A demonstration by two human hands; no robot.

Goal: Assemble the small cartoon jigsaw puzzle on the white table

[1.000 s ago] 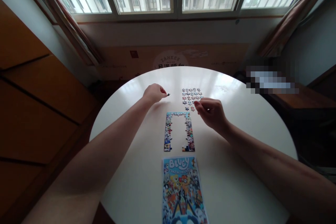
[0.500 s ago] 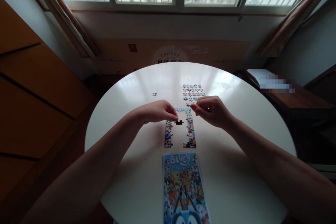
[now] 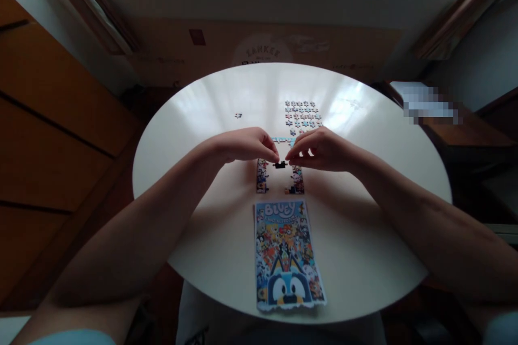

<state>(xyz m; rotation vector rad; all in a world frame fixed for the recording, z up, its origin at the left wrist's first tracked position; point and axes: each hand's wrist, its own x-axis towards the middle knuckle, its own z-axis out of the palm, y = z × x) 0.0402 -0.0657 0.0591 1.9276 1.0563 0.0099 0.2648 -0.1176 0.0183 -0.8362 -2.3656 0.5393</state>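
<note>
A dark jigsaw puzzle piece [image 3: 280, 165] is held over the gap inside the partly joined puzzle border [image 3: 262, 177]. My left hand [image 3: 254, 144] pinches the piece at its upper left. From the other side, my right hand [image 3: 318, 150] has thumb and fingers closed at the piece's right edge; its fingertips seem to grip the tab there. The border has joined pieces along the left, right and far sides, and my hands cover parts of it. Below lies a picture sheet [image 3: 285, 253] with the word BLUEY and cartoon dogs.
Loose puzzle pieces [image 3: 301, 113] lie in rows beyond my right hand. One more loose piece [image 3: 238, 115] sits apart at the far left. The round white table [image 3: 194, 113] has a wooden side table [image 3: 453, 129] to its right and wooden cabinet doors [image 3: 48, 97] to its left.
My right hand has moved left from beside the border's upper right corner to the dark piece. My left hand still holds that piece. The view has tilted down, showing the whole picture sheet.
</note>
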